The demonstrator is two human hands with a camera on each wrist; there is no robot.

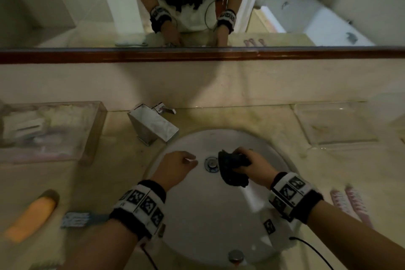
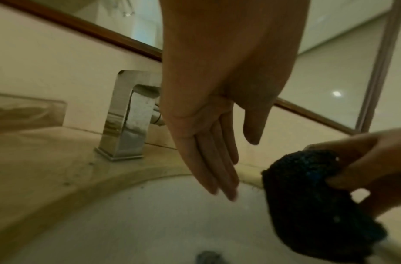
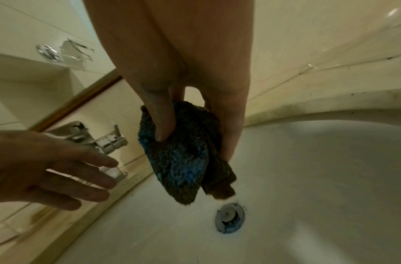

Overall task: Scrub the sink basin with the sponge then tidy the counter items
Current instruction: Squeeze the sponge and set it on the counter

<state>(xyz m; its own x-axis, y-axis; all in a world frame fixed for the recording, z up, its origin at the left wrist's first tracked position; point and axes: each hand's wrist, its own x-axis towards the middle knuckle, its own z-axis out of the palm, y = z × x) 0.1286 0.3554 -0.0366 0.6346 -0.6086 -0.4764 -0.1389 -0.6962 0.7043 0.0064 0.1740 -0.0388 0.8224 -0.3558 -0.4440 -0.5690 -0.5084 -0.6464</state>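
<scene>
A dark blue, fuzzy sponge cloth [image 1: 232, 170] [image 2: 312, 201] [image 3: 183, 157] hangs over the white sink basin [image 1: 208, 215] [image 3: 307, 178], just right of the metal drain [image 1: 211, 163] [image 3: 230, 217]. My right hand [image 1: 249, 165] [image 3: 195, 125] pinches its upper part between thumb and fingers, clear of the basin floor. My left hand [image 1: 179, 164] [image 2: 217, 151] hovers over the left of the basin with straight, relaxed fingers, holding nothing, a short gap from the cloth.
A square chrome faucet [image 1: 153, 125] [image 2: 127, 116] stands at the basin's back left. On the counter lie a clear tray [image 1: 48, 129] at left, an orange bottle [image 1: 32, 215], a blue packet [image 1: 76, 219], pink toothbrushes [image 1: 350, 204] at right and another clear tray [image 1: 335, 125]. A mirror runs behind.
</scene>
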